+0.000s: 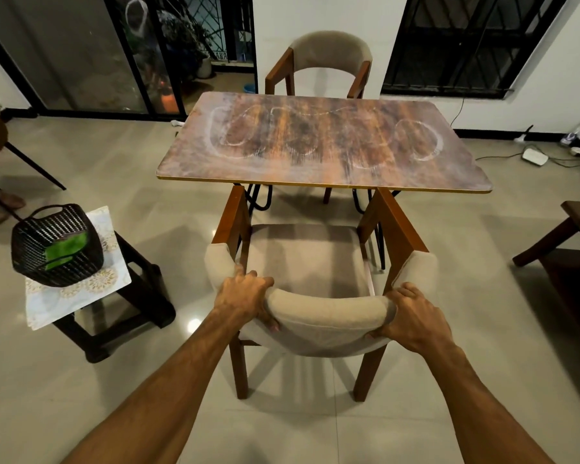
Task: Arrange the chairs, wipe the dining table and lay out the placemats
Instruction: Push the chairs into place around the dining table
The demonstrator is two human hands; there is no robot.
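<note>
Both hands, left [245, 298] and right [412, 318], grip the near chair [310, 259] backrest at centre frame, for squaring it to the surface [322, 144].

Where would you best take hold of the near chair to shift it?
By its padded backrest, from behind: the curved rail faces the person, seat toward the table. The left hand and right hand grip it near each end, likely keeping it square.

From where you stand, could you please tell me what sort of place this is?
Probably a home dining area: a dining table, a near chair and a far chair facing it, and a tiled floor.
</note>
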